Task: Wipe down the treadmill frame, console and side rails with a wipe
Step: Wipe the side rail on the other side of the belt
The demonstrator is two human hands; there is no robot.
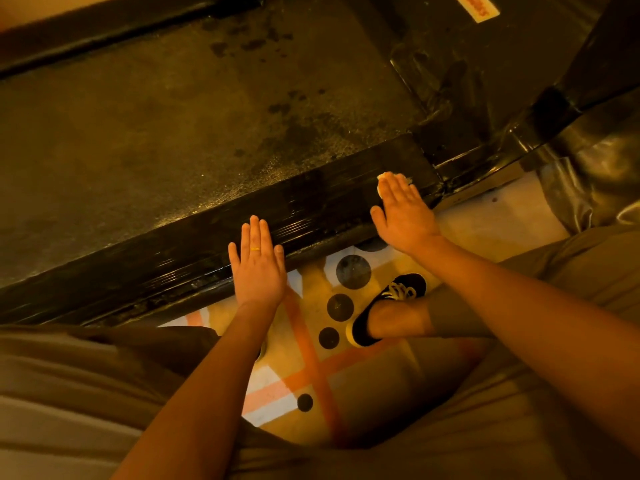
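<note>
Person crouches beside the treadmill, head view looking down. Right hand (403, 211) lies flat on the near rail (311, 199), close to its front end, pressing the wipe (383, 176) under the fingers. Only pale edges of the wipe show past the fingertips. Grip there: fingers straight and together, pressing, not curled round the wipe. Left hand (258, 268) is flat on the rail's outer edge, well apart from the right, fingers straight, holding nothing; looks like a brace. Ring (255, 249) on it.

Progress, judged: mid-task, on the near rail. The rail between the hands looks glossy and streaked, so probably already wiped. The short stretch ahead of the wipe, up to the front corner, likely remains. Belt (173, 133) has dark wet-looking spots near the rail; not part of the task. Far rail (86, 32) shows at the top left, and I can't tell if it's been done. Upright (588, 64) and motor cover (450, 64) are shiny black, state unclear. Console not in view, so assume it's still to check.

Shoe (391, 299) is on the patterned floor (311, 358) below the rail.
</note>
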